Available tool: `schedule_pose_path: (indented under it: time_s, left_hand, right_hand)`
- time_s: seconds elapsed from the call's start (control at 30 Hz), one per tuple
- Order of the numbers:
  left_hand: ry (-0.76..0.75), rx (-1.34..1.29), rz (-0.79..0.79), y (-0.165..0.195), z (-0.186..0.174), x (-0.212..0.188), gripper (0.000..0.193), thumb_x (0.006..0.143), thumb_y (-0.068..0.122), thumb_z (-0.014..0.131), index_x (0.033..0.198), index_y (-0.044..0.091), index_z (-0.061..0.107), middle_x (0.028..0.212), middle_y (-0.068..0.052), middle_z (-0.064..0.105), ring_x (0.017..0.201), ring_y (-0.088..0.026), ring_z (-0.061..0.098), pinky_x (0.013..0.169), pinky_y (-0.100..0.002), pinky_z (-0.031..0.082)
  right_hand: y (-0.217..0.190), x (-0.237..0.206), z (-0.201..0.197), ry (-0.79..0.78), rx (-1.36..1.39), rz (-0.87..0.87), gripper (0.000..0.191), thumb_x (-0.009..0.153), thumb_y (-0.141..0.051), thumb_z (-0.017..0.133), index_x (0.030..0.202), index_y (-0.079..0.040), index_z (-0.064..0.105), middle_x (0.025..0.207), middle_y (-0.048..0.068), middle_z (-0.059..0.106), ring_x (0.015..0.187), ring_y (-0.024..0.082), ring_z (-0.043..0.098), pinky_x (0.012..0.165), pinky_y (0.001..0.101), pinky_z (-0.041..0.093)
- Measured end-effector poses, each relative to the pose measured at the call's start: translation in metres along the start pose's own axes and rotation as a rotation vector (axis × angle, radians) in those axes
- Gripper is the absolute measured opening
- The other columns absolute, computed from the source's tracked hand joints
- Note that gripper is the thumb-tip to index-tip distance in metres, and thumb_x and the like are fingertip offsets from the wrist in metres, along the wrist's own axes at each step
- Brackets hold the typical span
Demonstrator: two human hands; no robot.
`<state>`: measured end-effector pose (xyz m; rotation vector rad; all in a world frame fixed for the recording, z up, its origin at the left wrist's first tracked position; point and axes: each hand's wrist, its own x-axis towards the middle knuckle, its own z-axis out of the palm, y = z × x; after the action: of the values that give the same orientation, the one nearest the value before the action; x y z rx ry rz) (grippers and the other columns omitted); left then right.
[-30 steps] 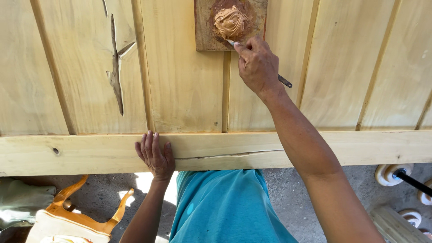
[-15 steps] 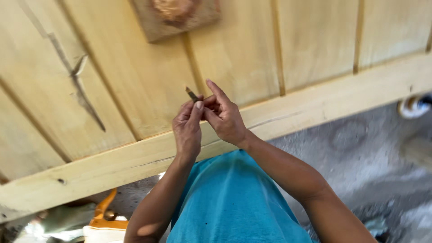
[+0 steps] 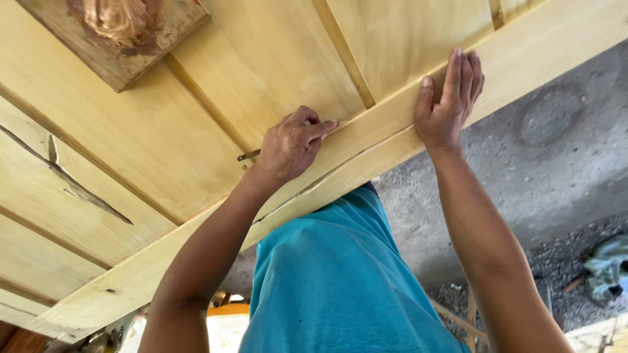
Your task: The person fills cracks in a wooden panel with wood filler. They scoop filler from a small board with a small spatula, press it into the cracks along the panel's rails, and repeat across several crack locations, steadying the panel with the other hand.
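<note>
Here, left hand (image 3: 293, 145) closed around thin dark tool (image 3: 248, 155), fingertip pressed into seam where near rail (image 3: 366, 147) meets pale wooden panel (image 3: 275, 59). Right hand (image 3: 449, 108) open, flat on rail's near edge, fingers extended. Small board with brown putty lump (image 3: 121, 19) lies at panel's far left corner.

The left hand (image 3: 292, 145) pinches a thin tool (image 3: 249, 155) against the wooden door (image 3: 196, 124); the right hand (image 3: 450, 104) lies flat on its rail (image 3: 536, 59).
</note>
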<state>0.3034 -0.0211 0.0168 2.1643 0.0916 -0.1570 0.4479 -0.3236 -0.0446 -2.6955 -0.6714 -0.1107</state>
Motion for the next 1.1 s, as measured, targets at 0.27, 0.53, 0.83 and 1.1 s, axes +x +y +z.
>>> schedule_pose_path:
  time_s: [0.27, 0.53, 0.83, 1.1]
  left_hand:
    - [-0.094, 0.193, 0.086, 0.008, 0.008, 0.002, 0.034, 0.09, 0.006, 0.069, 0.122, 0.014, 0.077, 0.105, -0.007, 0.063, 0.091, -0.027, 0.065, 0.074, -0.041, 0.059]
    - [-0.1, 0.175, 0.082, 0.014, -0.002, 0.01, 0.032, 0.09, 0.004, 0.062, 0.117, 0.013, 0.076, 0.108, -0.005, 0.063, 0.092, -0.025, 0.064, 0.074, -0.041, 0.057]
    - [-0.091, 0.175, 0.066, 0.022, 0.003, 0.009, 0.035, 0.085, 0.004, 0.061, 0.117, 0.009, 0.075, 0.108, -0.007, 0.063, 0.092, -0.029, 0.063, 0.071, -0.042, 0.057]
    - [-0.087, 0.194, 0.058, 0.02, 0.011, 0.014, 0.032, 0.09, 0.007, 0.06, 0.119, 0.009, 0.073, 0.108, -0.006, 0.062, 0.095, -0.028, 0.063, 0.076, -0.042, 0.056]
  right_hand:
    - [0.003, 0.0, -0.002, -0.023, -0.002, 0.007, 0.057, 0.116, -0.031, 0.055, 0.161, -0.001, 0.038, 0.158, 0.02, 0.05, 0.155, 0.04, 0.036, 0.13, 0.0569, 0.027]
    - [0.003, -0.001, 0.002, -0.014, -0.016, 0.022, 0.056, 0.115, -0.033, 0.055, 0.16, -0.001, 0.041, 0.157, 0.018, 0.051, 0.154, 0.038, 0.036, 0.129, 0.0568, 0.027]
    - [-0.002, 0.003, -0.002, -0.005, -0.039, 0.014, 0.056, 0.115, -0.031, 0.054, 0.159, 0.001, 0.04, 0.156, 0.02, 0.051, 0.154, 0.041, 0.037, 0.129, 0.0571, 0.028]
    - [-0.004, 0.005, -0.005, 0.003, -0.055, 0.015, 0.056, 0.115, -0.029, 0.054, 0.159, 0.002, 0.041, 0.156, 0.021, 0.052, 0.153, 0.041, 0.038, 0.129, 0.0562, 0.029]
